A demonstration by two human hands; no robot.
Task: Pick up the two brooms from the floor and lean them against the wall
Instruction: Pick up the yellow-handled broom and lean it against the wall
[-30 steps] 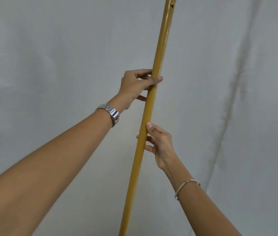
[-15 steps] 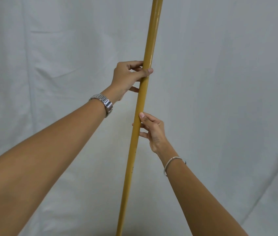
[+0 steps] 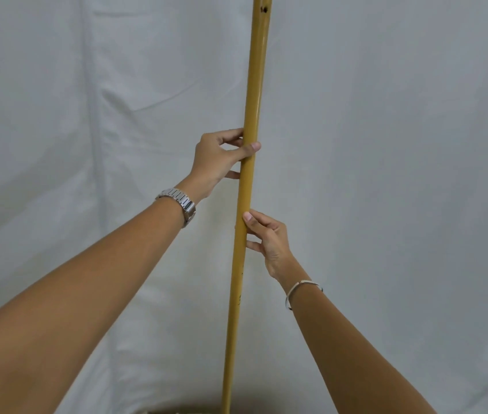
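A yellow broom handle (image 3: 248,180) stands nearly upright in front of a white cloth-draped wall (image 3: 386,144), its long axis running from the bottom edge of the view, a little left of centre, up to the top edge slightly further right, so the pole tilts gently to the right as it rises. Two small dark holes show near its upper end, and faint dark marks sit on the shaft lower down. The broom's head is out of view below; only a dim brownish patch shows at the very bottom edge, too cut off to tell what it is. The left hand (image 3: 217,159) holds the pole at the higher point: its grip is closed around the shaft, thumb crossing the front with the nail showing on the right side, and the other fingers curling behind. A silver metal watch (image 3: 180,202) sits on that wrist. The right hand (image 3: 269,239) holds the pole just below, coming in from the right; its grip is also clamped on the shaft, thumb pressed along the front and fingertips reaching round the near side. A thin silver bracelet (image 3: 301,286) circles the right wrist. The two hands are near each other but apart, with a short bare stretch of handle between them. Both forearms reach forward and upward from the lower corners. Whether the pole touches the cloth behind it cannot be told.
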